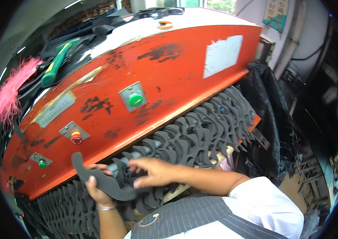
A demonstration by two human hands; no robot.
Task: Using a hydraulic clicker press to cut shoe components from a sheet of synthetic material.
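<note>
In my left hand (97,192) is a dark grey, wavy flat piece (104,184), which looks like foam, gripped near its middle with the thumb on top. My right hand (151,172) hovers just right of that piece, its fingers apart and bent toward it, with nothing visible in them. Whether its thumb touches the piece's right end, I cannot tell. Beneath and beyond my hands, many like-shaped grey pieces (193,133) stand packed in a long row along the machine. More of them (67,209) line up at the lower left.
A red machine (177,71) stands ahead, bearing a green button (135,100), a red stop knob (76,138) and a smaller green button (42,163). A green-handled tool (56,65), pink bristles (15,89) and orange tape roll (165,25) lie on top. Black plastic (264,115) hangs at right.
</note>
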